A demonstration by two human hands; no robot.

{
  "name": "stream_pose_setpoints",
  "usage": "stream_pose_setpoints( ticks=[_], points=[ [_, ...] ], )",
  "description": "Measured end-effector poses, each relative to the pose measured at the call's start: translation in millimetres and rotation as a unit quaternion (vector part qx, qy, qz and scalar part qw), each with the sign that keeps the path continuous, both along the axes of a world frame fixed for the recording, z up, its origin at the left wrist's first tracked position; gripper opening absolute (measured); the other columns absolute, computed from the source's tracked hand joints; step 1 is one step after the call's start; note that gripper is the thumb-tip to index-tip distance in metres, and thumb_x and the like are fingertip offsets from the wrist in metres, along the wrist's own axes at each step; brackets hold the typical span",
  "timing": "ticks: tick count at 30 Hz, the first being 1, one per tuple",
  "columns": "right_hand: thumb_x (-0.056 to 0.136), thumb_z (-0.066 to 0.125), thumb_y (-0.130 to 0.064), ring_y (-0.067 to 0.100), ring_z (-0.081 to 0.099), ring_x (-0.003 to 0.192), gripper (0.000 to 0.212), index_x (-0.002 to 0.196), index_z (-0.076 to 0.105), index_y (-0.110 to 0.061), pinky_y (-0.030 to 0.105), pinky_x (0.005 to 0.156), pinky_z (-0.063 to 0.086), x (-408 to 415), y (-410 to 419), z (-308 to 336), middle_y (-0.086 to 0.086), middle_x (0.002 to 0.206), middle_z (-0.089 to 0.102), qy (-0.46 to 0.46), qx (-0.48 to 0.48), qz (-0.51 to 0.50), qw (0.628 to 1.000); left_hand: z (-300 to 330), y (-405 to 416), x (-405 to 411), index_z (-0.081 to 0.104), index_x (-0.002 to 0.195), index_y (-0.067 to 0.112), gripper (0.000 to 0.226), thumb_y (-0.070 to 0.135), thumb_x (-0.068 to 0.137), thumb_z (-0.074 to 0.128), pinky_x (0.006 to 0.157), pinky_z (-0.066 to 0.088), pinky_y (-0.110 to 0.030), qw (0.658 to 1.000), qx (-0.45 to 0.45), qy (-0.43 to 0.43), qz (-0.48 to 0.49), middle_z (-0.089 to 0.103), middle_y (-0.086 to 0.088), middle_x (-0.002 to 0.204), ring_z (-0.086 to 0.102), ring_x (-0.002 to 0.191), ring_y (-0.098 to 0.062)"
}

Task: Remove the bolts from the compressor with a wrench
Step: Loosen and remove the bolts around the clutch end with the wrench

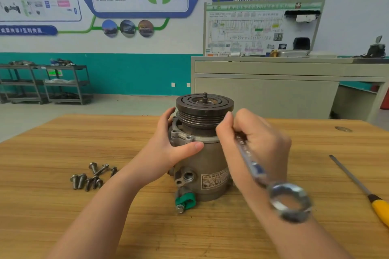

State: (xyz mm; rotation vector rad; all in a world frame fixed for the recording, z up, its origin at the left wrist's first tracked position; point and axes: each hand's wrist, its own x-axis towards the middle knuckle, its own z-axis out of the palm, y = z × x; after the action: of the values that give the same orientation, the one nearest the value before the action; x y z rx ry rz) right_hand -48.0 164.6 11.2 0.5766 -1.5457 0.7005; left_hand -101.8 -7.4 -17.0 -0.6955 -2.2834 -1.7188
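The grey metal compressor (pixel 207 166) stands upright on the wooden table (pixel 63 145), its dark grooved pulley on top with a threaded shaft sticking up. My left hand (pixel 168 145) grips its left side just below the pulley, thumb across the front. My right hand (pixel 254 141) holds the shaft of a silver wrench (pixel 263 174) at the compressor's right flank. The wrench's ring end points toward me, over my wrist; its far end is hidden behind my fingers. Several removed bolts (pixel 92 175) lie loose on the table to the left.
A screwdriver (pixel 362 189) with a yellow handle lies at the table's right edge. A green clip (pixel 186 201) sits at the compressor's base. Beyond the table are a beige workbench (pixel 273 82) with a display board and grey shelving carts (pixel 46 84) at the far left.
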Motion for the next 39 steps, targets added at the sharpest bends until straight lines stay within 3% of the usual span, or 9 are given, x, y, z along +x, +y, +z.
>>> stream_pose_setpoints(
  ticks=[2, 5, 11, 13, 15, 19, 25, 31, 39],
  points=[
    [0.086, 0.055, -0.009, 0.008, 0.024, 0.053, 0.04, 0.066, 0.027, -0.028, 0.014, 0.046, 0.02, -2, 0, -4, -0.015, 0.052, 0.016, -0.007, -0.034, 0.013, 0.999, 0, 0, 0, 0.01, 0.15, 0.037, 0.112, 0.05, 0.063, 0.081, 0.072, 0.043, 0.001, 1.0, 0.0, -0.004, 0.0, 0.036, 0.04, 0.118, 0.048, 0.099, 0.029],
    [0.087, 0.056, -0.014, 0.004, 0.032, 0.044, 0.044, 0.051, 0.031, -0.017, 0.021, 0.042, 0.029, -12, 12, -5, 0.006, 0.047, 0.033, -0.117, -0.225, 0.146, 0.956, -1, 0, 0, 0.01, 0.15, 0.036, 0.111, 0.049, 0.064, 0.077, 0.069, 0.04, 0.004, 1.0, -0.013, -0.003, 0.009, 0.033, 0.041, 0.116, 0.044, 0.092, 0.036],
    [0.094, 0.059, -0.015, 0.007, 0.041, 0.032, 0.033, 0.062, 0.054, -0.01, 0.014, 0.032, 0.028, -35, 38, 3, 0.0, 0.043, 0.05, -0.387, -0.481, 0.428, 0.66, -1, -1, -2, 0.014, 0.143, 0.043, 0.106, 0.053, 0.06, 0.08, 0.069, 0.043, 0.0, 1.0, -0.01, -0.011, 0.014, 0.04, 0.05, 0.108, 0.047, 0.095, 0.032],
    [0.092, 0.062, -0.019, 0.004, 0.042, 0.033, 0.038, 0.055, 0.059, -0.014, 0.013, 0.031, 0.028, -36, 41, 6, -0.001, 0.044, 0.05, -0.358, -0.514, 0.469, 0.622, -1, -1, -2, 0.014, 0.147, 0.041, 0.112, 0.057, 0.059, 0.082, 0.071, 0.044, 0.0, 1.0, -0.012, -0.013, 0.013, 0.039, 0.057, 0.101, 0.047, 0.095, 0.031],
    [0.091, 0.065, -0.022, 0.005, 0.043, 0.033, 0.042, 0.049, 0.059, -0.02, 0.014, 0.032, 0.029, -33, 42, 10, -0.002, 0.044, 0.05, -0.3, -0.516, 0.45, 0.664, 1, -1, -1, 0.013, 0.148, 0.04, 0.118, 0.061, 0.056, 0.083, 0.072, 0.044, -0.001, 1.0, -0.012, -0.013, 0.012, 0.038, 0.055, 0.103, 0.047, 0.096, 0.031],
    [0.089, 0.063, -0.028, 0.01, 0.047, 0.033, 0.044, 0.048, 0.053, -0.021, 0.017, 0.037, 0.035, -22, 35, 9, 0.002, 0.043, 0.056, -0.229, -0.36, 0.266, 0.864, 2, 0, 1, 0.012, 0.148, 0.041, 0.12, 0.064, 0.052, 0.082, 0.072, 0.045, -0.001, 1.0, -0.01, -0.013, 0.011, 0.037, 0.044, 0.113, 0.048, 0.096, 0.031],
    [0.09, 0.056, -0.016, 0.018, 0.039, 0.043, 0.044, 0.052, 0.037, -0.008, 0.024, 0.043, 0.034, -5, 17, 6, 0.0, 0.042, 0.039, -0.085, -0.129, 0.06, 0.986, 0, 0, 0, 0.014, 0.15, 0.037, 0.112, 0.053, 0.061, 0.081, 0.075, 0.045, -0.002, 1.0, -0.008, -0.007, 0.009, 0.039, 0.041, 0.117, 0.049, 0.099, 0.028],
    [0.087, 0.059, 0.0, 0.004, 0.03, 0.047, 0.045, 0.058, 0.03, -0.018, 0.008, 0.047, 0.021, -2, 12, 4, -0.016, 0.051, 0.021, -0.042, -0.071, 0.013, 0.997, 1, 0, -1, 0.013, 0.149, 0.042, 0.117, 0.06, 0.055, 0.081, 0.081, 0.046, -0.003, 1.0, -0.012, -0.006, 0.009, 0.037, 0.042, 0.12, 0.047, 0.106, 0.025],
    [0.087, 0.056, -0.005, 0.007, 0.027, 0.045, 0.044, 0.059, 0.026, -0.021, 0.012, 0.045, 0.02, 1, 10, 5, -0.005, 0.049, 0.018, -0.067, -0.088, 0.013, 0.994, 1, 1, 1, 0.016, 0.146, 0.044, 0.114, 0.059, 0.055, 0.083, 0.08, 0.045, -0.003, 1.0, 0.004, 0.002, 0.004, 0.043, 0.05, 0.11, 0.048, 0.108, 0.024]
  ],
)
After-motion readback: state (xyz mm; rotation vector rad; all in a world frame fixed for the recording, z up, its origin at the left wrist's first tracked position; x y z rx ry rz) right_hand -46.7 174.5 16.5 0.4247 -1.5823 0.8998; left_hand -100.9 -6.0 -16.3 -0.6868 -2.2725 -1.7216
